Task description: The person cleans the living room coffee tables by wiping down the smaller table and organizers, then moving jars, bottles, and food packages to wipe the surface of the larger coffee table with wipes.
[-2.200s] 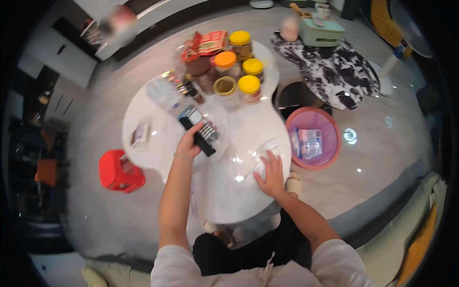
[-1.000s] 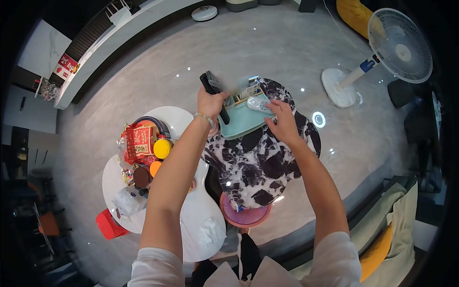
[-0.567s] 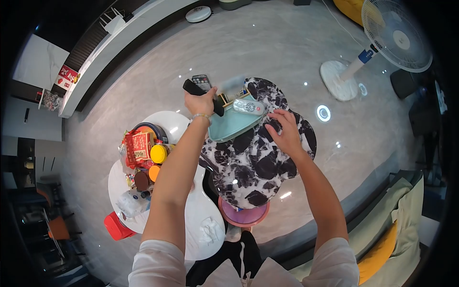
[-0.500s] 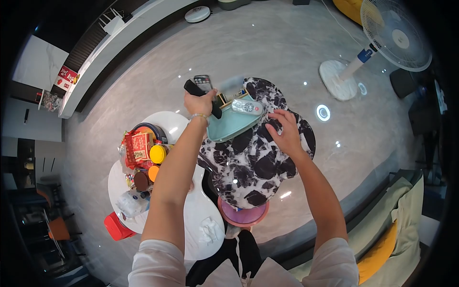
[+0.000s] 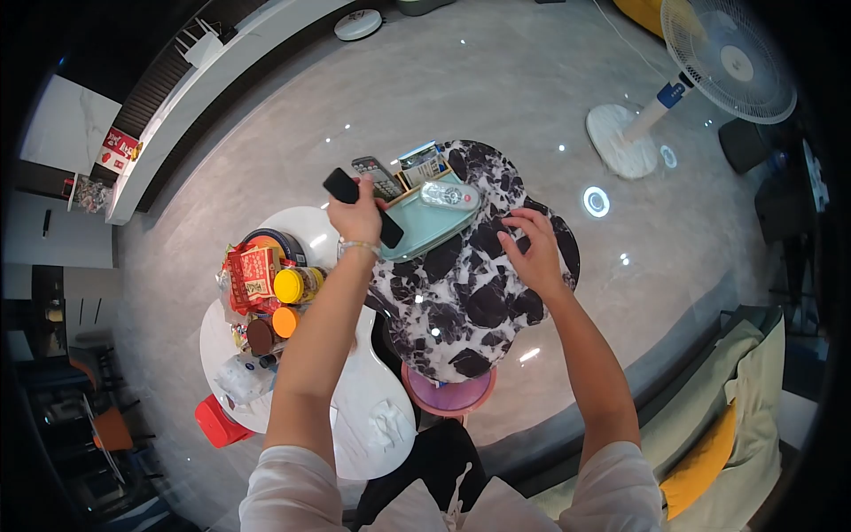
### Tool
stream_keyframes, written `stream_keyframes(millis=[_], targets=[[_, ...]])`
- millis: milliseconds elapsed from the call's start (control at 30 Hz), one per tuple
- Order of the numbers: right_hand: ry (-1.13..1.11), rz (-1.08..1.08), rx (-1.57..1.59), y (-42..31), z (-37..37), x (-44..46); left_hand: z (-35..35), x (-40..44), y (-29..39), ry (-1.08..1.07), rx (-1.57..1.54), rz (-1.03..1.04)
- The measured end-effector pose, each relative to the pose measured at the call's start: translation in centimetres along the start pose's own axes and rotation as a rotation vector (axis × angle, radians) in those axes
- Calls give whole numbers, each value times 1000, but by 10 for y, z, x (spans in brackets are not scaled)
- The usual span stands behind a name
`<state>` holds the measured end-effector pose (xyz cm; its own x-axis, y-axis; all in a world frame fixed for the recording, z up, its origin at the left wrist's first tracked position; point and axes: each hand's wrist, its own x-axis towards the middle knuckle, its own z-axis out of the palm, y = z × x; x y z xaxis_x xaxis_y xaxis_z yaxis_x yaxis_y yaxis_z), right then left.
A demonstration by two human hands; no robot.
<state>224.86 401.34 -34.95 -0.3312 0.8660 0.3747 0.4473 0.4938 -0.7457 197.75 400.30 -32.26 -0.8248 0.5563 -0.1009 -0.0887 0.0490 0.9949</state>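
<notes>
My left hand [image 5: 355, 213] grips a long, smooth black slab [image 5: 340, 185], like a phone or remote, above the left end of a teal organizer box [image 5: 424, 232]. A white remote control [image 5: 449, 195] in a clear cover lies across the box. Behind my left fingers, a dark remote control with buttons [image 5: 378, 179] leans at the box's far side. Beside it, small flat packets or cards [image 5: 421, 163] stand in the back slot. My right hand [image 5: 534, 251] hovers over the black-and-white marbled table [image 5: 479, 301], right of the box, fingers apart and holding nothing.
A white table [image 5: 372, 443] on the left bears yellow-lidded jars [image 5: 291, 285], red snack packets [image 5: 253, 275] and crumpled tissue [image 5: 386, 426]. A pink stool or bin [image 5: 449, 395] sits below the marbled table. A standing fan [image 5: 651, 115] is far right, a sofa [image 5: 709, 434] near right.
My left hand has shifted slightly left and lower with the black slab. The blurred item at the box's back now shows as still packets. My right hand has hardly moved.
</notes>
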Motion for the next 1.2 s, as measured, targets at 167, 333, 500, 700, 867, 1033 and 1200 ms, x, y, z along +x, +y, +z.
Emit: stream_keyframes(millis=[167,333,500,700,867,1033,1200], targets=[[6,116,57,4,-3,-8,-13,48,22,-197,304,278],[3,149,65,5,1,-17,-11,44,22,-406,878,537],[-39,156,72,10,10,-29,-2,28,7,-248,1059,548],[-66,141,89,-1,11,-31,1,29,21,-82,345,87],[-36,213,129,2,4,-41,-7,28,32,-218,121,394],[-38,250,120,12,1,-59,-25,19,27,-597,391,499],[-46,295,129,15,-1,-69,-29,24,15,-599,571,486]])
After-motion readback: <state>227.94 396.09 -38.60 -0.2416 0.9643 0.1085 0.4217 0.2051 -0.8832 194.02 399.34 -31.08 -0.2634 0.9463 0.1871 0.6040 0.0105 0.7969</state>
